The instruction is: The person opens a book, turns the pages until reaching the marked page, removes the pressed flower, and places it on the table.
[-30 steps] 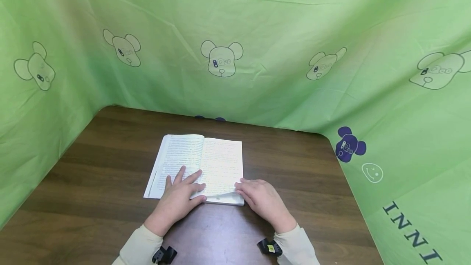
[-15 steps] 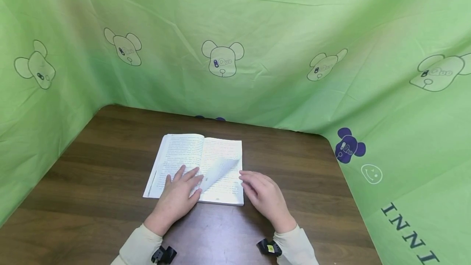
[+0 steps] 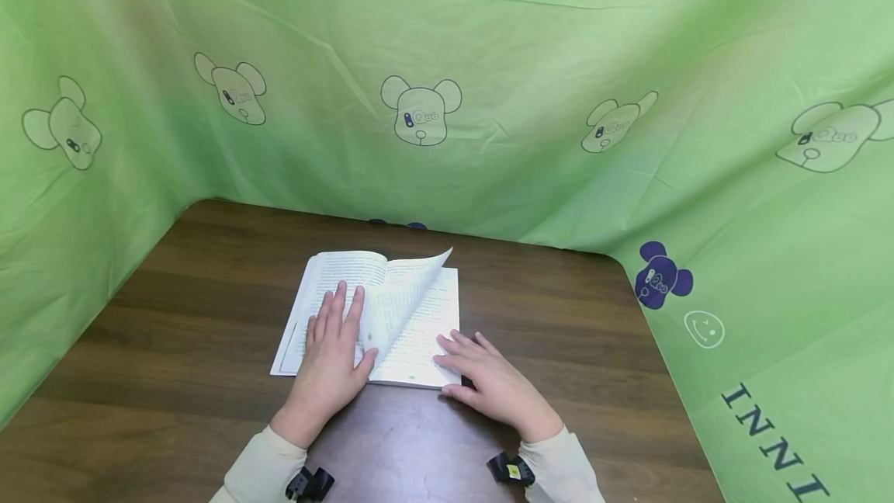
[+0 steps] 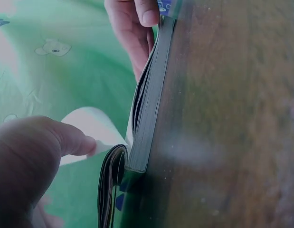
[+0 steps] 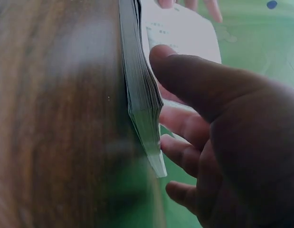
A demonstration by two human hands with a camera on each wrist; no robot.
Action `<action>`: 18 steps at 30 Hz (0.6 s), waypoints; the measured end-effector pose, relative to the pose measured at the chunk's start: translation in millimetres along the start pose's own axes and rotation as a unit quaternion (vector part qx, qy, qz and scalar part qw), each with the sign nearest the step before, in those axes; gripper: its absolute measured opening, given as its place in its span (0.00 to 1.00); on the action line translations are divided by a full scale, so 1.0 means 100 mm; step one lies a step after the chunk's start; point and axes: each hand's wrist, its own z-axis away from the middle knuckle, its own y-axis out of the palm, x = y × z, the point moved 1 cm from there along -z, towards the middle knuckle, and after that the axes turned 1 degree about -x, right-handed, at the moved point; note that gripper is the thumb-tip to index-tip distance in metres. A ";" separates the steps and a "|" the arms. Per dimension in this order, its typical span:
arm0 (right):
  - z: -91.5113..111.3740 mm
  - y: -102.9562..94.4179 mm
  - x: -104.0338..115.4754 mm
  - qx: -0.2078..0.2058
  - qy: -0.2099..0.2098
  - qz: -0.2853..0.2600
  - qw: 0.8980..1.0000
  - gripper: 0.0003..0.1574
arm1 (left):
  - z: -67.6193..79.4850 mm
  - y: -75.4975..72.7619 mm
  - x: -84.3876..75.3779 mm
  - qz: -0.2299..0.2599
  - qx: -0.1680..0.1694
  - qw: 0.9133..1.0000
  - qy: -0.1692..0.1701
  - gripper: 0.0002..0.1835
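An open paperback book (image 3: 426, 352) with printed text lies on the table in the head view. One page (image 3: 401, 301) stands lifted off the right half, its free corner curling up toward the far side. My left hand (image 3: 328, 363) lies across the left half with straight fingers, its thumb at the base of the lifted page. In the left wrist view that thumb (image 4: 73, 140) touches the curled paper. My right hand (image 3: 492, 383) rests at the lower right corner, fingers spread and relaxed. The right wrist view shows its thumb (image 5: 180, 71) by the edge of the page block (image 5: 142, 90).
The brown wooden table (image 3: 573, 309) extends around the book on every side. Green fabric (image 3: 489, 37) printed with bear heads hangs behind and along both sides. A black wrist camera (image 3: 512, 470) sits on the right cuff, and another (image 3: 310, 483) on the left.
The page lifted from its lower right corner has swung up and leftward, out of the right hand's fingers. The left fingers have drawn closer together; the right hand has opened and lowered onto the book's corner.
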 end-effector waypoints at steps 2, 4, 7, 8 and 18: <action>0.00 0.00 0.00 0.003 0.000 0.003 1.000 0.30 | 0.00 -0.02 0.00 -0.006 -0.006 1.000 0.009 0.53; 0.00 0.01 -0.01 0.007 0.004 0.007 1.000 0.30 | 0.00 -0.03 -0.01 -0.011 -0.009 1.000 0.016 0.52; 0.01 0.01 -0.01 0.012 0.014 0.012 1.000 0.31 | 0.00 -0.04 -0.01 -0.018 -0.008 1.000 0.022 0.52; 0.01 0.02 -0.01 0.014 0.017 0.014 1.000 0.31 | 0.00 -0.04 -0.01 -0.019 -0.008 1.000 0.023 0.52; 0.00 0.00 0.00 0.023 0.035 0.011 0.999 0.31 | 0.00 -0.02 0.01 -0.030 0.008 0.999 0.034 0.49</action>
